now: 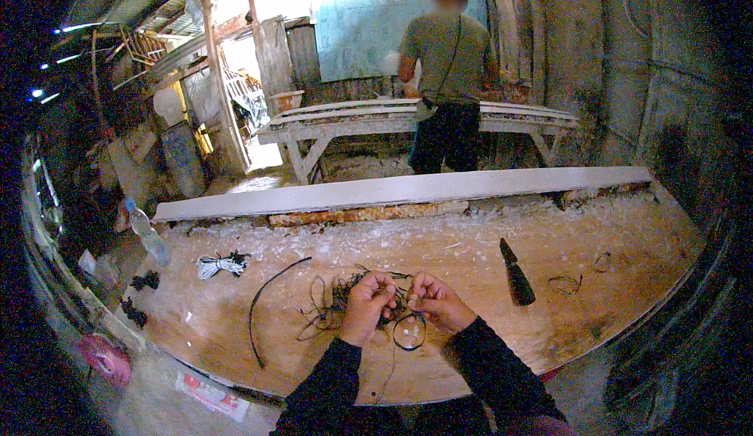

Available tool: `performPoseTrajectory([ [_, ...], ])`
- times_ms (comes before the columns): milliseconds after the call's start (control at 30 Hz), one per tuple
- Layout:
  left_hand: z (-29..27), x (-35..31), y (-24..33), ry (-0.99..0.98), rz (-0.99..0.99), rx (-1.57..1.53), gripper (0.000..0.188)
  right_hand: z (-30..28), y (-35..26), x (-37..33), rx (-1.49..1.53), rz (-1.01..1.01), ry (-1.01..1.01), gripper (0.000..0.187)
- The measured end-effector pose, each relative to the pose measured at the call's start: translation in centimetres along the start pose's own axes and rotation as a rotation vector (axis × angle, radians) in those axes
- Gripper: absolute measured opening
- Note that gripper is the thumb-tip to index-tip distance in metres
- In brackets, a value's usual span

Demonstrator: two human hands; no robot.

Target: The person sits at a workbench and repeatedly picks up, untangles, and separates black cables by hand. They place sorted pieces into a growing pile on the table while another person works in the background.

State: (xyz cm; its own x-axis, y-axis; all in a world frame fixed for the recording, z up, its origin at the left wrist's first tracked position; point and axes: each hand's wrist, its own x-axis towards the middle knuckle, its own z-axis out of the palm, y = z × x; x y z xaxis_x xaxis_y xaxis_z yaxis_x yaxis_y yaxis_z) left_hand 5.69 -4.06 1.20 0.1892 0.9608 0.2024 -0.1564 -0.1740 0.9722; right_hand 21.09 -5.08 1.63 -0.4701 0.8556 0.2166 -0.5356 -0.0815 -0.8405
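Note:
Over the wooden table (463, 251), both my hands are close together with fingers pinched. My left hand (366, 307) is closed on thin dark cord beside a loose tangle of dark cord (320, 304) that spreads out to its left. My right hand (441, 302) pinches dark cord too, and a small black loop (409, 347) hangs below its fingertips. A short dark stretch of cord runs between the two hands. Exactly how the strands sit in the fingertips is too small to make out. A thin strand trails toward the table's near edge.
Left of the tangle lie a curved black cord (252, 318), a tied white cord bundle (221, 266) and dark clumps (145, 280). A plastic bottle (147, 236) is at the left edge. Rightward lies a dark tapered object (518, 277). Beyond a long white board (392, 191), a person (447, 51) stands.

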Motion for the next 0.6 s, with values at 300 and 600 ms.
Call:
performPoseTrajectory([
  [300, 0.23, 0.28, 0.16, -0.136, 0.006, -0.072, 0.022, -0.24, -0.86, 0.15, -0.045, -0.001, 0.052, 0.021],
  [600, -0.47, 0.42, 0.63, -0.256, -0.142, 0.037, 0.019, -0.22, -0.19, 0.21, -0.071, -0.011, 0.085, 0.020],
])
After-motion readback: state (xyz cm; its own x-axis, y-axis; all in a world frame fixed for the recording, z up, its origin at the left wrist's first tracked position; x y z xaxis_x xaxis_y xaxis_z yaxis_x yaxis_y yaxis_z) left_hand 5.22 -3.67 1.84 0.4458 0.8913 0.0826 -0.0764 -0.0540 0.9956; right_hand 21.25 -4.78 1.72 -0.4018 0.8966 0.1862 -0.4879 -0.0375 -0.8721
